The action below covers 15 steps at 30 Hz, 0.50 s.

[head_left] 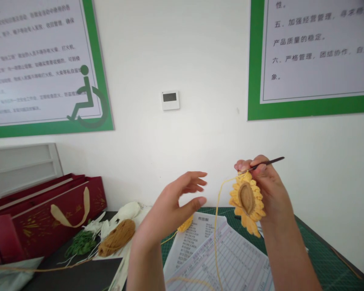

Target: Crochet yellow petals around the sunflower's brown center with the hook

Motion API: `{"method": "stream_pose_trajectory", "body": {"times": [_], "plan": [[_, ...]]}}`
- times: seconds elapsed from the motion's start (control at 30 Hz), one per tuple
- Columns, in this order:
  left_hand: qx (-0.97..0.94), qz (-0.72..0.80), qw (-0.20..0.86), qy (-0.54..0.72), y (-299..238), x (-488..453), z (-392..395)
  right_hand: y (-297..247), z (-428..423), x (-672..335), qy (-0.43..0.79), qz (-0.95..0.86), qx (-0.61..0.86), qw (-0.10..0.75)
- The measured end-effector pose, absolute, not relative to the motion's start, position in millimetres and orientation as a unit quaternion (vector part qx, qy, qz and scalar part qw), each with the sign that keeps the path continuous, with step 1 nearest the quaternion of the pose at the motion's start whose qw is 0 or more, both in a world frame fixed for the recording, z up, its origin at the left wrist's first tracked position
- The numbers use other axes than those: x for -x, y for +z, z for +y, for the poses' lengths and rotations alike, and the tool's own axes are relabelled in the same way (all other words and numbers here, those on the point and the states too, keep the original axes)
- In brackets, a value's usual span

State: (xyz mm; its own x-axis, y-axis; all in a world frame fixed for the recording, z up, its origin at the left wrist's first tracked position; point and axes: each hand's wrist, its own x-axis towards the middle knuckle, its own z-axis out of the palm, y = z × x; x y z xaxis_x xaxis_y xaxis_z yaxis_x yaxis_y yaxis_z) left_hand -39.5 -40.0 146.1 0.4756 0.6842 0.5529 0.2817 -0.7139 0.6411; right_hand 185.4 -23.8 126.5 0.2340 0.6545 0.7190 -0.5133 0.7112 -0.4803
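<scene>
from the head view, the bare left hand (170,208) hung open, its grip empty, fingers spread. the right hand (271,190) had its grip closed on a slim dark crochet hook (268,163) and a yellow crocheted sunflower (247,202), a thin yellow yarn strand (216,238) trailing over printed paper sheets (194,242).

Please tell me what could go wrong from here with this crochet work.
The yarn hangs slack over the printed sheets, so it might catch or tangle. The crochet hook in the right hand could slip from the stitches of the yellow crocheted sunflower, possibly loosening them.
</scene>
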Motion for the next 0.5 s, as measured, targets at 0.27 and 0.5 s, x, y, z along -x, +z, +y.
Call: {"method": "stream_pose_trajectory", "body": {"times": [0.27,0.5], "plan": [[-0.649,0.101,0.64,0.398,140,-9,-38,130,-34,-180,0.412,-0.496,0.068,0.761],[-0.634,0.152,0.606,0.455,140,-10,-35,130,-36,-182,0.404,-0.503,0.06,0.762]]}}
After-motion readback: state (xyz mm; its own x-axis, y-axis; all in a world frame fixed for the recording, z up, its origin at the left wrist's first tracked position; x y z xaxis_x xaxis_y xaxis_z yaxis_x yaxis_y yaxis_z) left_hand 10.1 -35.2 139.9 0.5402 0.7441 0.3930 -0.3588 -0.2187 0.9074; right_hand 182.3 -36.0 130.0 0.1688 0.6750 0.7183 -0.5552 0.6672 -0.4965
